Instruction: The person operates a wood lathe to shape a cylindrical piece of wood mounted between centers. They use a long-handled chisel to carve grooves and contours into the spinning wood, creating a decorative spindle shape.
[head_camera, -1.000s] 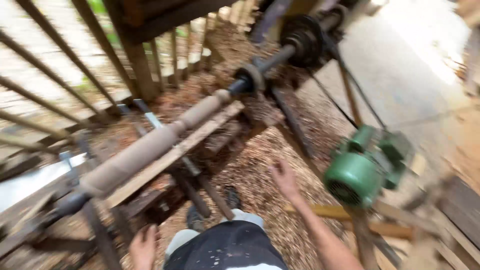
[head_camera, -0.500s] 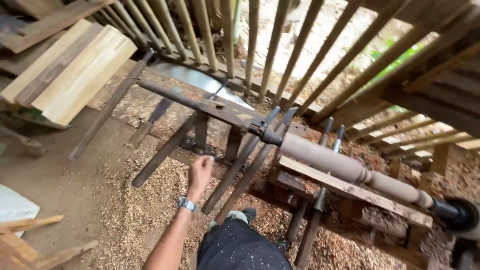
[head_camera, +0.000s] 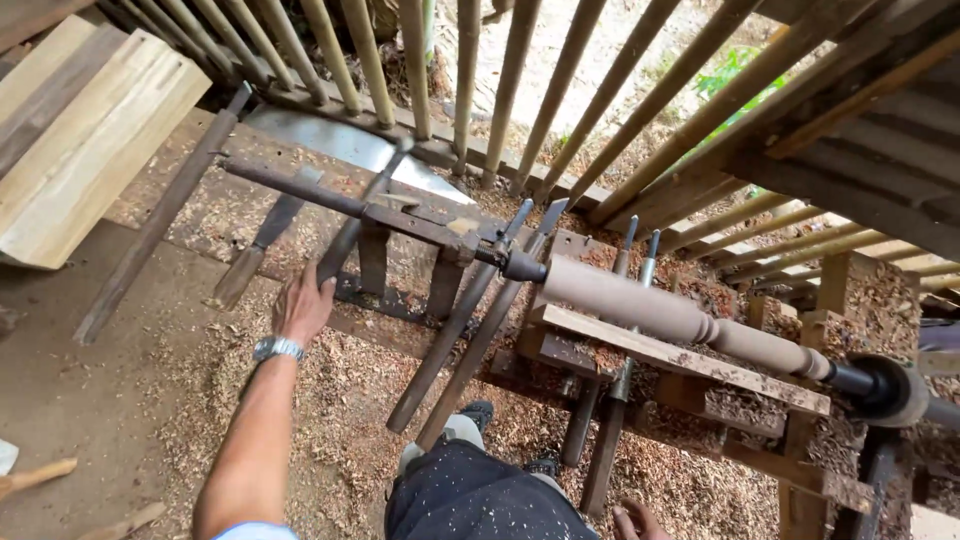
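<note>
The left hand (head_camera: 303, 305) reaches out to the left part of the scene and its fingers close around the lower end of a dark long-handled turning tool (head_camera: 345, 240), which leans up against the rusty iron bar (head_camera: 340, 205) of the wooden lathe; the grip looks loose and only at the tip of the handle. The right hand (head_camera: 635, 522) shows only at the near edge, fingers a little spread and holding nothing that I can see, low beside the person's knee. The turned wooden spindle (head_camera: 690, 322) sits well to the right, mounted between the metal centre point and the dark chuck, with a flat wooden tool rest (head_camera: 680, 355) just near of it. The risk I judge here is that the tool, taken so far from its blade, can swing or slip, and its steel end may catch on the bar or knock the neighbour tool (head_camera: 265, 250) which leans beside it. Two more long chisels (head_camera: 470, 320) lean crossed between the hand and the spindle, so they stand in the way of any direct path to the right, and other tools stick up behind the rest. The ground is deep with wood shavings (head_camera: 330, 430), soft under the feet. Pale planks (head_camera: 90, 130) lie far left, and a slatted wooden fence (head_camera: 520, 90) closes the far side
</note>
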